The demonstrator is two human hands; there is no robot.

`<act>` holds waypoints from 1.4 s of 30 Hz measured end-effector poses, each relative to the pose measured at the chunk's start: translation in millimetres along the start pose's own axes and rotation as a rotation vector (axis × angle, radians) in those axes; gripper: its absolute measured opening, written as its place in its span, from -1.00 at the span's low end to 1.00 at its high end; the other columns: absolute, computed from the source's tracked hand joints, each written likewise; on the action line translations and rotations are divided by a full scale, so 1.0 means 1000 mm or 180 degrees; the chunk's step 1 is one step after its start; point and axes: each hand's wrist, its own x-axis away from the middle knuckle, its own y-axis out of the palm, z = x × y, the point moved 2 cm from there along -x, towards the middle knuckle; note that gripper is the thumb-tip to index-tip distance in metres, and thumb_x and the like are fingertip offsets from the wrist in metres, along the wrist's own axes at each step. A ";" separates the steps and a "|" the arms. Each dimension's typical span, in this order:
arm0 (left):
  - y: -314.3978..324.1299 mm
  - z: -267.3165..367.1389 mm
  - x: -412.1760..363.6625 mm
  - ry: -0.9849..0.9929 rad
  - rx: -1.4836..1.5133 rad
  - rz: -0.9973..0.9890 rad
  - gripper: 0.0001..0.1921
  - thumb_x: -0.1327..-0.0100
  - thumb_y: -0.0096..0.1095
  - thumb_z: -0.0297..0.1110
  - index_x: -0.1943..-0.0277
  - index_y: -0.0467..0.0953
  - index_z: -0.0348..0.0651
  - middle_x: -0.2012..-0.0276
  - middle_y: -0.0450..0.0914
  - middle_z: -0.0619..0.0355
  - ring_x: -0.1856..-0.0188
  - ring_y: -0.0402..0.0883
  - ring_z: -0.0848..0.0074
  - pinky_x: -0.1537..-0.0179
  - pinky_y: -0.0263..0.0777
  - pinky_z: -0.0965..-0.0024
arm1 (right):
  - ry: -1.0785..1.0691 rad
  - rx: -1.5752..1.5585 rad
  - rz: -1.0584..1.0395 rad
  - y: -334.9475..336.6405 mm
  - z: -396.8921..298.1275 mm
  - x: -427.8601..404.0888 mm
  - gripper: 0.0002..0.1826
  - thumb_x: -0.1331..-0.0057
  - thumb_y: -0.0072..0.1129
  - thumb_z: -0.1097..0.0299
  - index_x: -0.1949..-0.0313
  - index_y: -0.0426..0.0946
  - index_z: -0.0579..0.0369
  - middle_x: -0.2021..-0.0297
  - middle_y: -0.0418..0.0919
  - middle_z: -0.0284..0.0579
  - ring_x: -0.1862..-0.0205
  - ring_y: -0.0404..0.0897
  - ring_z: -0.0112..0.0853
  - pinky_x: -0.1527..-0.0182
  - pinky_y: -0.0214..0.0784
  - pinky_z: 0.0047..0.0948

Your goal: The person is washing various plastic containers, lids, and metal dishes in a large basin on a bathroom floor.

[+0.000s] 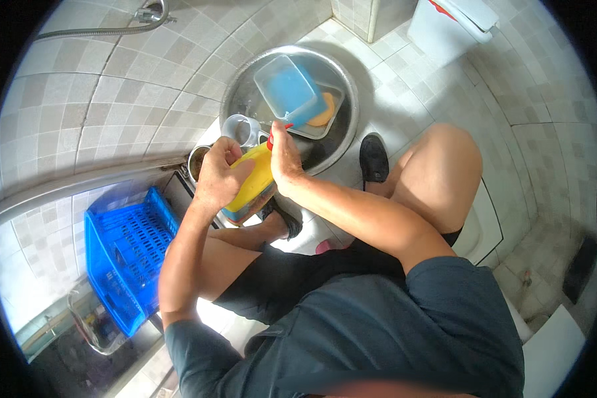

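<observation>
A yellow plastic squeeze bottle (254,180) with a red cap (270,143) is tilted between my hands, cap end toward the basin. My left hand (221,174) grips its body from the left, thumb across the front. On the other side my right hand (284,156) holds it near the cap, which the fingers partly hide. Just beyond is a round metal basin (350,107). Inside lie a clear rectangular plastic container (281,82), something blue (303,94), a round orange-yellow item (325,110) and a shallow clear tray (336,112). A clear plastic cup with a handle (241,129) stands at the basin's left rim.
Left of my legs is a blue perforated plastic basket (134,248). A second cup-like vessel (197,161) sits behind my left hand. Tiled walls (144,89) curve around, with a shower hose (99,32) upper left. A white bin (443,35) stands upper right.
</observation>
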 end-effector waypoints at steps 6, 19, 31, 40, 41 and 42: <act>0.003 -0.006 0.006 -0.0118 0.0161 0.0068 -0.78 -0.16 0.34 -0.46 0.28 0.37 -0.24 0.47 0.48 0.26 0.41 0.41 0.68 0.40 0.33 0.51 | -0.0207 0.0190 -0.0232 -0.004 -0.012 0.013 -0.36 -0.50 -0.32 -0.18 0.33 0.45 0.21 0.36 0.54 0.03 0.23 0.52 -0.17 0.08 0.29 -0.15; 0.002 0.001 -0.007 0.0242 -0.0462 -0.0129 -0.76 -0.15 0.36 -0.46 0.34 0.34 -0.17 0.50 0.41 0.31 0.46 0.36 0.71 0.47 0.23 0.54 | 0.0147 -0.0490 -0.0160 -0.009 0.009 0.006 -0.50 -0.50 -0.25 -0.06 0.37 0.35 0.14 0.39 0.42 -0.20 0.29 0.37 -0.38 0.14 0.23 -0.29; -0.007 0.034 -0.047 0.0055 0.0640 0.0537 -0.74 -0.15 0.36 -0.50 0.29 0.32 -0.20 0.51 0.50 0.20 0.47 0.49 0.62 0.46 0.33 0.50 | -0.0430 -0.0172 -0.0537 0.015 -0.071 -0.045 -0.50 -0.46 -0.12 -0.20 0.32 0.41 0.01 0.33 0.39 -0.30 0.25 0.32 -0.46 0.10 0.20 -0.38; -0.007 0.028 -0.066 -0.0024 0.0284 0.0455 -0.78 -0.14 0.35 -0.44 0.36 0.37 -0.22 0.53 0.51 0.17 0.49 0.50 0.59 0.48 0.34 0.48 | -0.0208 0.0465 -0.0081 0.015 -0.053 -0.070 -0.31 -0.43 -0.25 -0.34 0.35 0.45 0.12 0.33 0.48 -0.15 0.22 0.40 -0.33 0.11 0.24 -0.28; -0.008 0.027 -0.066 -0.0083 0.0299 0.0442 -0.79 -0.15 0.34 -0.43 0.36 0.38 -0.23 0.53 0.52 0.17 0.50 0.49 0.59 0.49 0.33 0.48 | -0.0213 0.0552 -0.0110 0.018 -0.051 -0.074 -0.28 -0.42 -0.27 -0.37 0.36 0.44 0.13 0.33 0.48 -0.13 0.23 0.42 -0.31 0.11 0.25 -0.27; -0.009 0.026 -0.065 -0.0143 0.0313 0.0435 -0.79 -0.15 0.34 -0.42 0.36 0.39 -0.23 0.54 0.52 0.16 0.51 0.49 0.59 0.49 0.32 0.48 | -0.0218 0.0639 -0.0144 0.020 -0.048 -0.078 -0.25 -0.41 -0.30 -0.40 0.37 0.44 0.15 0.34 0.49 -0.12 0.23 0.43 -0.30 0.11 0.26 -0.27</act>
